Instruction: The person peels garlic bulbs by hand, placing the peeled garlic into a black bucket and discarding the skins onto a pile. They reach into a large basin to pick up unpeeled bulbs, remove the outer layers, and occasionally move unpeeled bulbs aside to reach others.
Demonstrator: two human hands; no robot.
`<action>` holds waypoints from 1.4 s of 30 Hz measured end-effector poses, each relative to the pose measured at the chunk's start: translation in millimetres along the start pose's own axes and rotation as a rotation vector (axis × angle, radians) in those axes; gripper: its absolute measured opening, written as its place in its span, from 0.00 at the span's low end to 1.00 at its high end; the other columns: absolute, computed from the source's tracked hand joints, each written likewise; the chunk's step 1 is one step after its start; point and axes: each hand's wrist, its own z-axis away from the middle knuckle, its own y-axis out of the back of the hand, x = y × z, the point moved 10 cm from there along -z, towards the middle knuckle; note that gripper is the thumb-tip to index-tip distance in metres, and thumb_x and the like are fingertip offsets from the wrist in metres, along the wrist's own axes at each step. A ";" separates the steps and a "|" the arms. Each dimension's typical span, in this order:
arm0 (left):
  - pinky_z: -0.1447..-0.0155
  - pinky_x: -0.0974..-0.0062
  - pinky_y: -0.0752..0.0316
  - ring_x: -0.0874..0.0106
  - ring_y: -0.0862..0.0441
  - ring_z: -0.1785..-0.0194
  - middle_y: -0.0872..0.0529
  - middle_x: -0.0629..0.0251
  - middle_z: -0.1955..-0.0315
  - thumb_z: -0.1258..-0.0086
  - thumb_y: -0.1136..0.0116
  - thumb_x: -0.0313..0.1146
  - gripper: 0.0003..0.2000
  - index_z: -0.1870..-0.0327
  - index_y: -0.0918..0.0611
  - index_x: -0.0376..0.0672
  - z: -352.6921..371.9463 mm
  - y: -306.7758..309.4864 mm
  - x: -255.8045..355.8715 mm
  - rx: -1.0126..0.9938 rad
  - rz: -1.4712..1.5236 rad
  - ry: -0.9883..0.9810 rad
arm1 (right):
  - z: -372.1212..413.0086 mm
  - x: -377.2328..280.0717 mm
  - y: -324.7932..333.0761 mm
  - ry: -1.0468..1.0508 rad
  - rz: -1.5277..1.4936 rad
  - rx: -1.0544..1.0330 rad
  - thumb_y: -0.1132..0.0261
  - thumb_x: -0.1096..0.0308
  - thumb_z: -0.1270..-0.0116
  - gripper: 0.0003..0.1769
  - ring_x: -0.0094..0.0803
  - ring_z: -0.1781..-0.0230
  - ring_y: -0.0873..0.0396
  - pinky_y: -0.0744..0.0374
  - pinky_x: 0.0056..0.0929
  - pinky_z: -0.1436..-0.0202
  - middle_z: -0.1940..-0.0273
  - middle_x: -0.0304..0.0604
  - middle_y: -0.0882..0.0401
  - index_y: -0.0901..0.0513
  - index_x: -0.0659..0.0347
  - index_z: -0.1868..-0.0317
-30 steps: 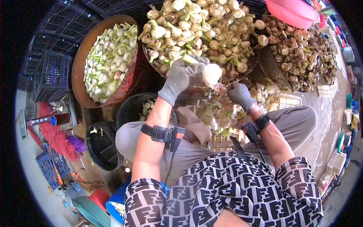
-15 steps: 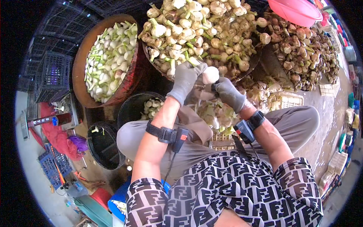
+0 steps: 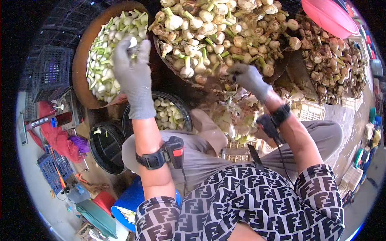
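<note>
My left hand [image 3: 132, 74], in a grey glove, is over the rusty drum [image 3: 79, 76] of peeled garlic bulbs [image 3: 106, 74]. Its fingers are apart, and a white bulb [image 3: 132, 41] shows at their tips, though whether they touch it is unclear. Gloved too, my right hand [image 3: 251, 80] is closed on a small dark tool, mostly hidden by the fingers. That hand is at the front edge of a heap of unpeeled garlic bulbs [image 3: 209, 28]. Loose skins and leaf scraps [image 3: 235, 114] lie below it, between my legs.
A black tub [image 3: 189, 116] with trimmed garlic and another black tub [image 3: 96, 154] stand left of my legs. More dirty garlic [image 3: 335, 60] and a pink basin [image 3: 331, 18] are at the right. A blue bucket [image 3: 138, 197] is at lower left; dark crates [image 3: 54, 70] stand farther left.
My left hand has moved left and up from the right hand to the drum, and the white bulb is no longer between both hands. My right hand has shifted slightly right and up.
</note>
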 end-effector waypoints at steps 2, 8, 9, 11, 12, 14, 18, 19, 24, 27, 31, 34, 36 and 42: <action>0.47 0.77 0.30 0.74 0.24 0.54 0.20 0.62 0.58 0.41 0.39 0.33 0.13 0.57 0.22 0.37 8.4 -34.0 -16.2 -0.174 0.289 0.162 | -45.1 26.2 -9.1 -0.030 0.134 -0.001 0.43 0.67 0.48 0.15 0.45 0.60 0.21 0.24 0.35 0.55 0.61 0.51 0.20 0.18 0.59 0.60; 0.51 0.81 0.29 0.79 0.23 0.58 0.19 0.67 0.61 0.40 0.41 0.28 0.10 0.58 0.21 0.37 18.4 -68.6 10.2 -0.308 0.071 -0.077 | -111.9 71.5 -66.3 -0.267 0.552 -0.241 0.43 0.59 0.46 0.18 0.47 0.53 0.23 0.25 0.37 0.50 0.55 0.52 0.22 0.18 0.63 0.61; 0.51 0.81 0.29 0.78 0.23 0.58 0.19 0.67 0.61 0.40 0.41 0.28 0.10 0.58 0.21 0.37 18.3 -70.0 9.1 -0.323 0.083 -0.059 | -115.2 74.5 -70.6 -0.240 0.547 -0.252 0.43 0.60 0.48 0.17 0.48 0.54 0.23 0.25 0.37 0.51 0.57 0.54 0.22 0.18 0.63 0.63; 0.51 0.80 0.29 0.77 0.22 0.58 0.19 0.65 0.61 0.40 0.41 0.28 0.09 0.59 0.21 0.37 18.2 -72.1 10.4 -0.354 0.110 -0.028 | -119.6 93.2 -82.2 -0.186 0.536 -0.268 0.44 0.62 0.50 0.16 0.51 0.57 0.24 0.26 0.38 0.52 0.60 0.59 0.22 0.18 0.63 0.67; 0.51 0.80 0.28 0.76 0.22 0.57 0.19 0.63 0.61 0.40 0.41 0.27 0.09 0.59 0.20 0.37 18.1 -71.1 10.9 -0.348 0.118 -0.020 | -115.6 80.3 -94.8 0.010 0.700 -0.411 0.43 0.58 0.49 0.18 0.51 0.57 0.23 0.26 0.38 0.52 0.61 0.58 0.22 0.18 0.64 0.67; 0.52 0.80 0.28 0.75 0.22 0.57 0.19 0.63 0.61 0.41 0.40 0.28 0.10 0.58 0.21 0.38 20.0 -74.5 8.6 -0.367 0.063 -0.097 | -104.7 92.3 -76.3 -0.159 0.537 -0.329 0.43 0.58 0.48 0.18 0.50 0.58 0.23 0.25 0.38 0.53 0.62 0.57 0.21 0.18 0.64 0.66; 0.53 0.79 0.27 0.74 0.22 0.57 0.20 0.60 0.59 0.44 0.36 0.32 0.18 0.54 0.23 0.37 39.7 -103.6 -4.6 -0.541 -0.025 -0.050 | -79.2 102.0 -47.2 -0.122 0.217 -0.113 0.43 0.59 0.47 0.15 0.49 0.61 0.22 0.24 0.36 0.55 0.63 0.54 0.20 0.18 0.62 0.67; 0.52 0.77 0.27 0.72 0.22 0.56 0.20 0.58 0.58 0.46 0.35 0.33 0.20 0.52 0.24 0.37 48.8 -113.7 -6.3 -0.581 -0.049 -0.075 | -67.1 93.9 -36.6 -0.072 0.079 -0.050 0.42 0.59 0.47 0.15 0.49 0.62 0.22 0.24 0.35 0.56 0.63 0.54 0.20 0.18 0.61 0.66; 0.39 0.69 0.35 0.58 0.30 0.43 0.29 0.50 0.46 0.50 0.32 0.35 0.34 0.40 0.35 0.39 107.7 -158.0 -3.9 -0.869 -0.085 -0.031 | -10.8 -15.8 4.0 0.330 -0.176 0.123 0.37 0.70 0.47 0.09 0.32 0.78 0.26 0.27 0.25 0.70 0.78 0.40 0.23 0.19 0.62 0.65; 0.36 0.69 0.38 0.58 0.33 0.40 0.30 0.52 0.45 0.49 0.38 0.25 0.32 0.40 0.35 0.41 130.7 -173.7 -13.2 -0.905 -0.104 -0.100 | 14.6 -1.9 -4.0 -0.335 -0.966 0.077 0.39 0.70 0.42 0.09 0.28 0.78 0.27 0.29 0.23 0.73 0.72 0.37 0.20 0.20 0.67 0.64; 0.37 0.69 0.37 0.59 0.32 0.42 0.29 0.54 0.47 0.51 0.36 0.26 0.31 0.42 0.34 0.41 129.2 -168.3 10.7 -0.806 0.037 -0.262 | 22.1 -5.6 -2.4 -0.266 -1.199 -0.006 0.43 0.68 0.37 0.11 0.28 0.71 0.21 0.21 0.25 0.66 0.66 0.43 0.19 0.21 0.69 0.61; 0.39 0.69 0.37 0.59 0.31 0.44 0.28 0.55 0.48 0.50 0.33 0.32 0.31 0.43 0.32 0.41 127.0 -167.5 23.4 -0.774 0.109 -0.351 | 28.2 -14.3 5.5 -0.204 -1.272 0.011 0.42 0.70 0.41 0.09 0.30 0.74 0.21 0.21 0.27 0.68 0.71 0.43 0.20 0.20 0.68 0.65; 0.39 0.70 0.37 0.62 0.29 0.46 0.26 0.56 0.51 0.49 0.34 0.33 0.29 0.44 0.31 0.40 125.7 -167.2 25.5 -0.754 0.117 -0.360 | 27.5 -19.3 20.1 -0.030 -0.930 0.045 0.42 0.73 0.43 0.07 0.31 0.74 0.21 0.21 0.28 0.69 0.73 0.43 0.20 0.20 0.67 0.68; 0.49 0.76 0.28 0.71 0.23 0.53 0.21 0.63 0.57 0.36 0.44 0.38 0.19 0.46 0.28 0.41 133.7 -178.2 -10.0 -0.974 0.518 0.269 | 30.1 -26.6 41.6 0.348 -0.188 0.252 0.45 0.82 0.50 0.08 0.27 0.73 0.22 0.24 0.24 0.67 0.74 0.40 0.21 0.20 0.67 0.71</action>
